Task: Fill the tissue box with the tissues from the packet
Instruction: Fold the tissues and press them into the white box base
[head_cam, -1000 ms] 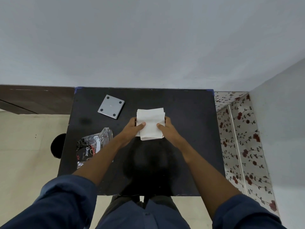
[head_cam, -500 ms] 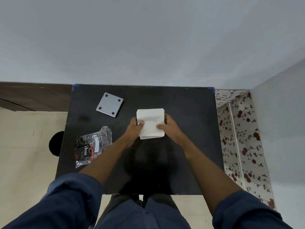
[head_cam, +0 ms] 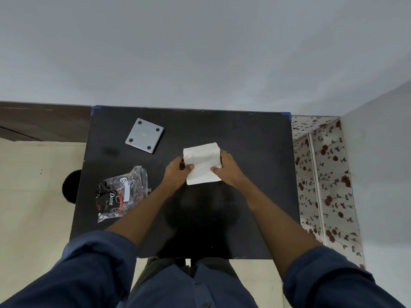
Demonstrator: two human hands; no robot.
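keep the tissue stack (head_cam: 202, 163) squared at table (head_cam: 255, 152) centre, left hand (head_cam: 176, 172) and right hand (head_cam: 228, 168) clamped on opposite sides, thumbs on top. compress evenly before insertion. empty packet (head_cam: 121, 193) lies left; grey square piece (head_cam: 144, 135), probably the box base, beyond it.

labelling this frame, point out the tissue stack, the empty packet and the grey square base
tissue stack (head_cam: 203, 161), head view, middle of top sheet
empty packet (head_cam: 121, 193), head view, printed front
grey square base (head_cam: 144, 135), head view, flat centre

Packet (head_cam: 121, 192) small print illegible
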